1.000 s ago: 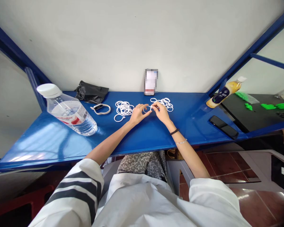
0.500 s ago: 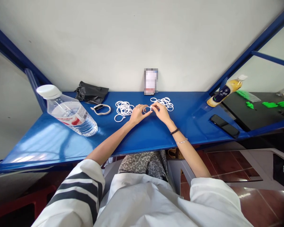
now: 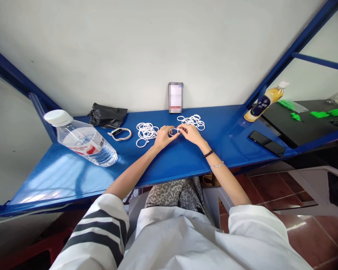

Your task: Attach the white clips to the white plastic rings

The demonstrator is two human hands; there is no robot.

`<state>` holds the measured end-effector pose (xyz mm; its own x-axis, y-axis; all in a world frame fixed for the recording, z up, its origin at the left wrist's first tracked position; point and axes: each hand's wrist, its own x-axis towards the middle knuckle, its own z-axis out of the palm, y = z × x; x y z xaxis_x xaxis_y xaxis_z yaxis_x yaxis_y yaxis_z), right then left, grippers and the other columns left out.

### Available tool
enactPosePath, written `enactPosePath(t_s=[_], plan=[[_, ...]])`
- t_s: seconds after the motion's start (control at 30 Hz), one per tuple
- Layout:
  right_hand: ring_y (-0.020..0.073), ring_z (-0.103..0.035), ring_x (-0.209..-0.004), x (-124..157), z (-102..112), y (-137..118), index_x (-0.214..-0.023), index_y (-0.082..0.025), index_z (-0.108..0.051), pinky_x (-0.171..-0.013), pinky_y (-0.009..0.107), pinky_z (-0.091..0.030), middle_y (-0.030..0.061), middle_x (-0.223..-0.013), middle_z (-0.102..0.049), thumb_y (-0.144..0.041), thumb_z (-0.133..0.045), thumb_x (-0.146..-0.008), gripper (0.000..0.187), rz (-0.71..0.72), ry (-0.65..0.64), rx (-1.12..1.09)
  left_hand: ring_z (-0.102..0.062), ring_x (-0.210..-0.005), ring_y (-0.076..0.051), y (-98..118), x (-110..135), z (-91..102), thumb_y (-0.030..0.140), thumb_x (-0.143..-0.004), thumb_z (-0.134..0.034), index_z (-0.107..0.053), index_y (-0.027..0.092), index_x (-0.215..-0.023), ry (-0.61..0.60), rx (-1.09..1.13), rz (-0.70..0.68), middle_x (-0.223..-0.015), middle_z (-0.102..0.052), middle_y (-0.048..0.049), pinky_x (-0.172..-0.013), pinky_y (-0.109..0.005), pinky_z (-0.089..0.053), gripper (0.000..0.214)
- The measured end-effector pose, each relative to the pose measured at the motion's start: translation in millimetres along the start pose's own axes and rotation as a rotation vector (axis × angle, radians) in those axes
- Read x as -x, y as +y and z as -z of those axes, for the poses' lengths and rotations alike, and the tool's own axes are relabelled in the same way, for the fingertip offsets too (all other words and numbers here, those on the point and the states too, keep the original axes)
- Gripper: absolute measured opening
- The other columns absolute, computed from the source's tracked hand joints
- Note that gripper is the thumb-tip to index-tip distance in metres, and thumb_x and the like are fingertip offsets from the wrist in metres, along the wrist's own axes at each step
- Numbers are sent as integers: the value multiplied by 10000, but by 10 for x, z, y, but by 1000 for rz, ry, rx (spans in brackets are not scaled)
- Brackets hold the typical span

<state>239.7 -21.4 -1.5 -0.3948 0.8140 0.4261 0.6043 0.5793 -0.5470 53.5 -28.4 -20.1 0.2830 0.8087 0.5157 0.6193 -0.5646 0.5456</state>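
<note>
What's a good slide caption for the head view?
Left hand and right hand hold a white ring between two ring piles on blue table.

Bright overall; wall (image 3: 124,56) beyond the fingers (image 3: 173,138) soft and evenly lit. Strong glare on blue table (image 3: 171,161) well left of fingers, with barred shadows through it; light looks to come from the left, source out of frame. Glossy floor tiles (image 3: 307,234), nearer and right of fingers, show hot streaks. Under-table area, nearer and left, is dim; red shape (image 3: 53,243) loses detail. Wide-angle stretch toward edges: water bottle (image 3: 87,144) left of fingers leans and elongates. Phone screen (image 3: 175,98) beyond them pixelated. White ring (image 3: 174,134) at fingertips small, detail soft.
</note>
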Motion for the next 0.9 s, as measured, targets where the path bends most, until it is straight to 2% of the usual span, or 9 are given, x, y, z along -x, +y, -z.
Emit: enactPosePath(t_s=[0.4,0.6,0.77,0.9], plan=[[147,-607,-629,36,58,-34,-882,-195,-704,-596,268,-438,21,-738,-697,-129,-573,-803,167,-13,-90,52,-623,-841,-216,-57,42,5,393,-837,-680,-663,159,-1059,-134,-21,-72,-857,-681,-67,-765,-326,-492,324],[131,-587,-640,43,78,-88,-885,-190,-697,-598,245,-402,15,-748,-686,-119,-564,-806,170,-16,-102,80,-638,-811,-182,-64,65,31,394,-837,-685,-649,160,-1085,-36,64,-55,-918,-704,-63,-772,-304,-511,342],[127,-578,-637,52,104,-142,-902,-187,-693,-593,240,-388,19,-757,-686,-129,-561,-825,163,-11,-116,97,-635,-756,-163,-53,65,47,426,-838,-677,-648,168,-1083,-16,89,-30,-914,-713,-53,-733,-287,-517,357],[135,-588,-650,50,105,-153,-908,-188,-688,-600,244,-397,22,-775,-692,-131,-566,-827,157,-7,-93,91,-650,-812,-179,-50,63,56,451,-844,-661,-645,171,-1080,3,90,-44,-948,-713,-62,-779,-308,-522,366]])
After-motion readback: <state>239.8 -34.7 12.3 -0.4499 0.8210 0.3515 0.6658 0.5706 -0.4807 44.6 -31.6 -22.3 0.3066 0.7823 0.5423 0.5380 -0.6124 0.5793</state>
